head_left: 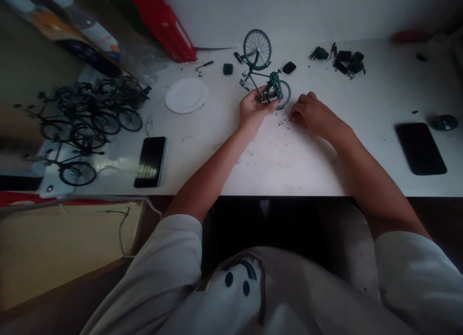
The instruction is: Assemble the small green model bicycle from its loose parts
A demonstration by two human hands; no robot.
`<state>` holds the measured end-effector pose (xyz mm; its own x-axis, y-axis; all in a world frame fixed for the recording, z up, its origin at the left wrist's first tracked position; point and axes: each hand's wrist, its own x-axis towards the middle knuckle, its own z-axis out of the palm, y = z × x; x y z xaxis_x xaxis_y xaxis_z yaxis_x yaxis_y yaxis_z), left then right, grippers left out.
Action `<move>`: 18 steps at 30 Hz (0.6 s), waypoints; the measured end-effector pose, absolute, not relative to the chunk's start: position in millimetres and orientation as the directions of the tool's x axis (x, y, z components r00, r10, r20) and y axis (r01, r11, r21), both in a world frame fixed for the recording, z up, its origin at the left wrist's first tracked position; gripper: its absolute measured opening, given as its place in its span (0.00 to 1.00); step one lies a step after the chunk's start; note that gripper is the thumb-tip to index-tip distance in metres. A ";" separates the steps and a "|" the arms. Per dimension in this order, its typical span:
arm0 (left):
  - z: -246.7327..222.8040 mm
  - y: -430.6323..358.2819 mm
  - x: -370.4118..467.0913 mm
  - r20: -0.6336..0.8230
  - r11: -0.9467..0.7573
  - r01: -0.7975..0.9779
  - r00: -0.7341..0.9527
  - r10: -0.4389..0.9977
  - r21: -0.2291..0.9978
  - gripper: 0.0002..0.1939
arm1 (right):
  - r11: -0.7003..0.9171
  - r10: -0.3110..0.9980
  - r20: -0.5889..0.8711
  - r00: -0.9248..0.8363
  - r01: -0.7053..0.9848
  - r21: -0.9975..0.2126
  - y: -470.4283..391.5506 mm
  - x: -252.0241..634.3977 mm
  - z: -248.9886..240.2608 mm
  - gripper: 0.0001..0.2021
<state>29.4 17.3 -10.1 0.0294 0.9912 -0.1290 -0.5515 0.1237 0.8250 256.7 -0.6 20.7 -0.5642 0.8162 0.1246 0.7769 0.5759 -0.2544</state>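
At far left, dark model bicycles (87,117) overlap too densely to count. One phone (150,162) and one white plate (186,95) lie before the left hand (253,111), which grasps one green model bicycle (275,84) near its right-hand wheel; the rest extends beyond the fingers, the gripped section partly covered. Just right of that wheel, the right hand (311,114) curls beside several tiny parts (284,125), its fingertips hidden, so whether it pinches anything cannot be told.
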 end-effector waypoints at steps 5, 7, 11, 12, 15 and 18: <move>-19.5 24.2 26.5 -0.039 0.041 -0.445 0.013 0.999 0.895 0.20 | 0.599 0.797 0.209 -0.566 0.696 -0.396 7.7 271.1 22.6 0.11; -21.9 25.9 26.0 -0.014 0.019 -0.456 0.015 1.000 0.890 0.20 | 0.604 0.791 0.218 -0.572 0.670 -0.431 10.4 274.5 22.0 0.12; -20.0 23.8 26.9 -0.013 0.015 -0.470 0.009 1.000 0.882 0.19 | 0.600 0.790 0.221 -0.572 0.648 -0.469 10.1 275.7 23.3 0.14; -18.8 22.7 27.1 -0.013 0.018 -0.465 0.014 1.000 0.885 0.18 | 0.597 0.792 0.220 -0.570 0.645 -0.476 9.2 275.7 24.5 0.13; -16.6 20.0 27.2 -0.009 0.023 -0.441 0.032 0.999 0.897 0.18 | 0.590 0.795 0.214 -0.568 0.639 -0.494 7.0 276.6 27.8 0.12; -16.8 19.7 26.9 -0.008 0.023 -0.418 0.039 0.999 0.908 0.18 | 0.575 0.801 0.189 -0.567 0.644 -0.505 7.7 278.9 27.2 0.12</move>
